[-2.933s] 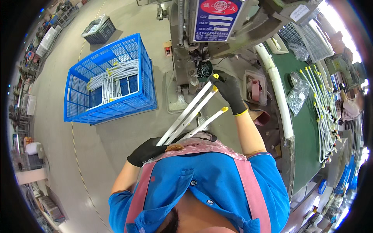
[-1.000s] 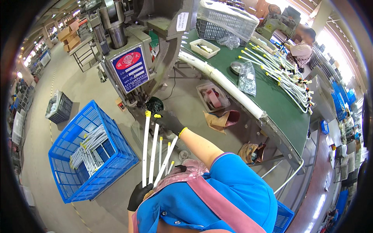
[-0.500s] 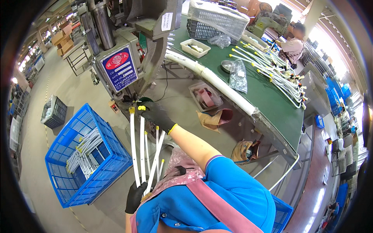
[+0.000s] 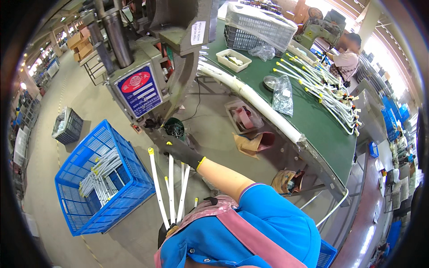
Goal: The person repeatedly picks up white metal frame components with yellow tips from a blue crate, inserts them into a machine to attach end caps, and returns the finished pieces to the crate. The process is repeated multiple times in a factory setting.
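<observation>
My right hand (image 4: 182, 152), in a black glove with a yellow cuff, grips a white tube (image 4: 171, 187) near its yellow end, just below the press machine (image 4: 147, 67). A second white tube (image 4: 157, 190) with a yellow tip stands beside it, and several more are bunched behind. At their lower ends is my left hand (image 4: 162, 234), also black-gloved, closed around the tubes. The apron and shirt hide most of that hand. The yellow tips are apart from the machine.
A blue crate (image 4: 129, 196) holding several white tubes stands on the floor to the left. On the green table (image 4: 250, 80) at the right lie many yellow-tipped tubes (image 4: 321, 89), a white tray (image 4: 233, 60) and a covered basket (image 4: 259, 29). Another person (image 4: 347, 60) sits beyond it.
My right hand and the tubes have come down and away from the press, toward my body. My left hand has drawn back and is now mostly behind the apron. The whole view has shifted slightly.
</observation>
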Demonstrator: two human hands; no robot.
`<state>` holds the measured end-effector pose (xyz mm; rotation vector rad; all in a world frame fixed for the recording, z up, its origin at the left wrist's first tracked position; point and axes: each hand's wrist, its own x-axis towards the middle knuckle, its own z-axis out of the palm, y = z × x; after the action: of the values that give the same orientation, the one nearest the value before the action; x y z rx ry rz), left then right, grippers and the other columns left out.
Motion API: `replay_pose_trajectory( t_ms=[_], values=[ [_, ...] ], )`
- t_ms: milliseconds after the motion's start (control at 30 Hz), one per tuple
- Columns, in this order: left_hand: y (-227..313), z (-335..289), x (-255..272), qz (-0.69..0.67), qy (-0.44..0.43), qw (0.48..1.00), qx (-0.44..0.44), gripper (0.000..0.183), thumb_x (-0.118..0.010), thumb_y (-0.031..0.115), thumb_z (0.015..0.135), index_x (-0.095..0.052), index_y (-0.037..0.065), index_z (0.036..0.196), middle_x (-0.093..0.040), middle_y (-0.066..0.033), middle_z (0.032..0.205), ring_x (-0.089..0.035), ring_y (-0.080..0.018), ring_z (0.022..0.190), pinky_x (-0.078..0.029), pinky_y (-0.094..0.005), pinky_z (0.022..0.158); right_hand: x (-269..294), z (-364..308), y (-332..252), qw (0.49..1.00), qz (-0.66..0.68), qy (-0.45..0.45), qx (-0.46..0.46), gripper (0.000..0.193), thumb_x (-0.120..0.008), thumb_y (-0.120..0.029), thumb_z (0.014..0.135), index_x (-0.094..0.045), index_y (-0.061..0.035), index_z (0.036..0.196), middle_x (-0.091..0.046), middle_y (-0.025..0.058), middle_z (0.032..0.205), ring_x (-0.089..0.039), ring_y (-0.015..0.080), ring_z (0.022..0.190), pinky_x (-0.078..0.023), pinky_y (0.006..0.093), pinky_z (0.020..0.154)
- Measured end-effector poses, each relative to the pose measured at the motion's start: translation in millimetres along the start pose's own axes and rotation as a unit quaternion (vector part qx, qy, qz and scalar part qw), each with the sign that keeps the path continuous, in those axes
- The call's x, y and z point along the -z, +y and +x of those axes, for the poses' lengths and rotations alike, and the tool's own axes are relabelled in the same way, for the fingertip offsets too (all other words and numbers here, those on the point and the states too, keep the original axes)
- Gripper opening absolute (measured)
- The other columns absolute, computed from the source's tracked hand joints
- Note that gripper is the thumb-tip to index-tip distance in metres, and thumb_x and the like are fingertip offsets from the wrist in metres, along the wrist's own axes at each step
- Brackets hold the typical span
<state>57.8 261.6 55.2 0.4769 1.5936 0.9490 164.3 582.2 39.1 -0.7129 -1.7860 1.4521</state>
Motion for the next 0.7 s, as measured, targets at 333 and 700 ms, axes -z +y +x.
replay_pose_trajectory(
  t_ms=[333, 700],
  values=[
    [-36, 24, 3, 0.011, 0.023, 1.000, 0.005, 0.030, -0.056, 0.017, 0.087, -0.058, -0.002, 0.109, -0.062, -0.0081, 0.086, -0.058, -0.0148, 0.076, -0.046, -0.0299, 0.070, 9, 6, 9, 0.948, 0.308, -0.002, -0.084, 0.011, -0.057, -0.015, 0.082, -0.057, -0.0049, 0.080, -0.060, 0.0120, 0.083, -0.061, 0.0252, 0.078, -0.050, 0.0380, 0.072],
    [4, 0, 9, 0.091, 0.033, 0.988, -0.117, 0.028, -0.054, 0.019, 0.088, -0.059, -0.003, 0.104, -0.061, -0.0085, 0.082, -0.055, -0.0164, 0.073, -0.044, -0.0318, 0.068, 26, 6, -42, 0.975, -0.210, 0.027, 0.073, 0.031, -0.056, -0.028, 0.090, -0.055, 0.0015, 0.098, -0.060, 0.0238, 0.091, -0.059, 0.0388, 0.083, -0.046, 0.0447, 0.072]
  ],
)
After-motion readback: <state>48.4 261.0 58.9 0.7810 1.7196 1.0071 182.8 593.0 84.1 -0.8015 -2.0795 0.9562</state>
